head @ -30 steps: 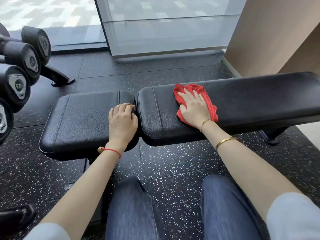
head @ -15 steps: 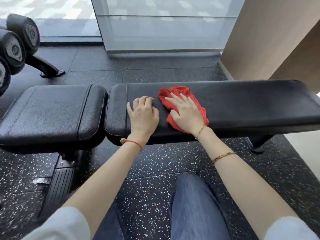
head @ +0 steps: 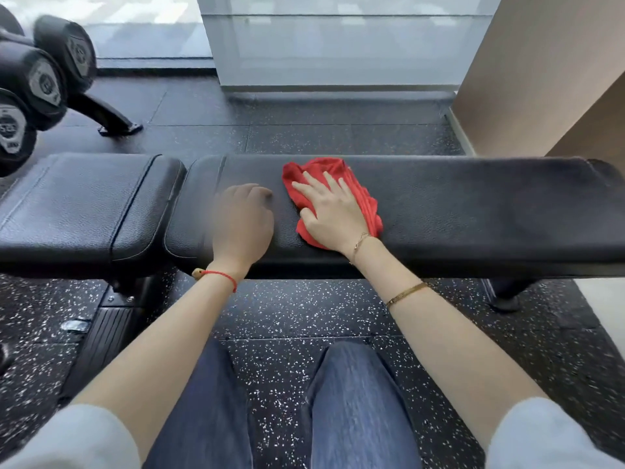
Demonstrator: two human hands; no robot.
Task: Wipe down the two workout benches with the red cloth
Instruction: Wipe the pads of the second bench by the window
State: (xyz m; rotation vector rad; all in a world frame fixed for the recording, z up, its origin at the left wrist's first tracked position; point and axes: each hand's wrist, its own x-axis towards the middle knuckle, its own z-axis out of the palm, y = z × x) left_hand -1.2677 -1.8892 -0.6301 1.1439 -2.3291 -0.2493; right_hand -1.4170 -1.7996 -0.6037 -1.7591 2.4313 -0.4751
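Observation:
A black padded workout bench runs across the view, with a short seat pad on the left and a long back pad on the right. The crumpled red cloth lies on the long pad near its left part. My right hand presses flat on the cloth with fingers spread. My left hand rests on the long pad just left of the cloth, blurred, its fingers bent at the knuckles and holding nothing. Only this one bench is in view.
A dumbbell rack with several black dumbbells stands at the far left. A glass panel is behind the bench and a tan wall at the right. The bench's foot and frame base stand on speckled rubber floor. My knees are below.
My left hand moved from the seat pad's right edge onto the long pad beside the cloth. The view shifted right along the bench; my right hand stays pressed on the cloth.

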